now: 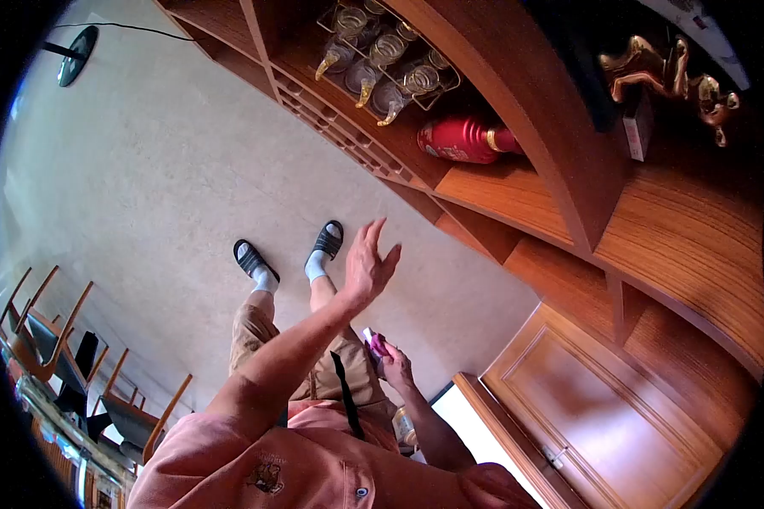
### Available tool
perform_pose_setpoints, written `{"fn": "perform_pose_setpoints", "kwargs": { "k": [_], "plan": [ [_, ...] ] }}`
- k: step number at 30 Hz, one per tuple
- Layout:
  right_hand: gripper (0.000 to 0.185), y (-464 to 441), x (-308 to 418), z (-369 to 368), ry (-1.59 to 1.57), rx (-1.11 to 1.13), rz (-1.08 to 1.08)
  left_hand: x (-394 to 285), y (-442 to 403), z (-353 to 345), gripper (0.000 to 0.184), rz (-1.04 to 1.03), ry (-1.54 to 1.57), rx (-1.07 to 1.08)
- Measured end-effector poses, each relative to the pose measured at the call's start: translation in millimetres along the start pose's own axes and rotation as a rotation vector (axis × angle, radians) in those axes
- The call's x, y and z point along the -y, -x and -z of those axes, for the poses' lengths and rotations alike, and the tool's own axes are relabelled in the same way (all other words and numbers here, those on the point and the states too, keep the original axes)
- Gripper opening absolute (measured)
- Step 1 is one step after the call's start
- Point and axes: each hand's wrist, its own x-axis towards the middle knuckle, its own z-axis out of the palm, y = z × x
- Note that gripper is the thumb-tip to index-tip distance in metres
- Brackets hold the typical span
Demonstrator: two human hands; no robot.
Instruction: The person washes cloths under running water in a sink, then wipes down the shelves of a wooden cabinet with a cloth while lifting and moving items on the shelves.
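My left hand [369, 265] is stretched out over the floor in front of the shelving, its fingers apart and nothing in it. Lower and to the right, close to my shorts, my right hand [395, 366] has its fingers closed around a small purple-pink and white object [376, 342], partly hidden by the fingers. Nearest beyond my left hand is the wooden shelving [505, 199]. On it lies a red bottle [458, 139] on its side, beside a gold wire rack with several clear glasses [388, 48], some with gold handles.
A gold figurine [645, 68] and a small box [637, 131] occupy the upper right shelf. A wooden cabinet door [603, 399] is at lower right. Chairs [165, 420] are at lower left, and a black round base [78, 56] with a cable stands on the floor [170, 161].
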Motion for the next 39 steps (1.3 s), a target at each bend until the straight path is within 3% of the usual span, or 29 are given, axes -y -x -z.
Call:
{"fn": "perform_pose_setpoints", "kwargs": {
  "k": [4,10,13,20,22,23,25,29,30,31,33,35,38,39],
  "plan": [
    [0.045,-2.2,17.2,5.9,0.051,0.044,-0.111,-47.9,-88.6,9.0,0.086,-0.275,0.025,-0.105],
    [0.051,-0.7,12.8,5.2,0.047,0.086,-0.187,-77.0,-167.5,-1.1,0.115,-0.326,-0.084,-0.053],
    [0.052,2.5,-3.1,2.9,0.015,0.077,-0.154,-61.5,-189.7,-7.6,0.114,-0.412,-0.159,0.017],
    [0.046,9.4,-3.3,14.1,-0.010,0.050,-0.148,-56.8,-196.6,-13.9,0.065,-0.404,-0.076,0.019],
    [0.043,6.7,-3.6,11.4,0.014,0.011,-0.074,-39.0,-201.9,-20.9,0.076,-0.490,-0.108,-0.073],
    [0.042,4.7,-4.2,10.6,0.017,-0.023,-0.027,-37.1,-202.9,-20.3,0.090,-0.475,-0.203,-0.022],
    [0.043,2.6,18.0,21.3,0.023,0.041,-0.123,-39.3,-179.8,-14.3,0.101,-0.438,-0.286,-0.087],
    [0.044,4.2,62.7,41.3,0.033,0.091,-0.148,-33.2,-69.0,60.4,0.091,-0.343,0.029,-0.024],
    [0.040,-0.1,43.1,36.3,0.151,0.042,-0.150,-17.4,-33.7,72.3,0.086,-0.152,0.004,0.033],
    [0.039,1.4,50.8,35.7,0.049,-0.050,-0.004,3.3,-1.5,90.1,0.084,-0.091,0.006,0.037],
    [0.035,-9.9,89.8,41.9,0.205,-0.040,-0.175,41.9,61.4,125.9,0.080,0.062,0.040,-0.027],
    [0.038,-51.0,53.9,36.0,0.085,-0.082,-0.028,98.2,105.7,146.2,0.077,0.257,0.052,-0.099],
    [0.026,-74.3,103.0,30.6,-0.614,0.065,-0.209,163.6,174.6,204.3,0.071,0.339,-0.071,-0.321],
    [0.029,-74.8,128.9,31.2,-0.603,0.137,-0.236,163.7,194.5,237.2,0.068,0.501,-0.155,-0.278]
  ]
}}
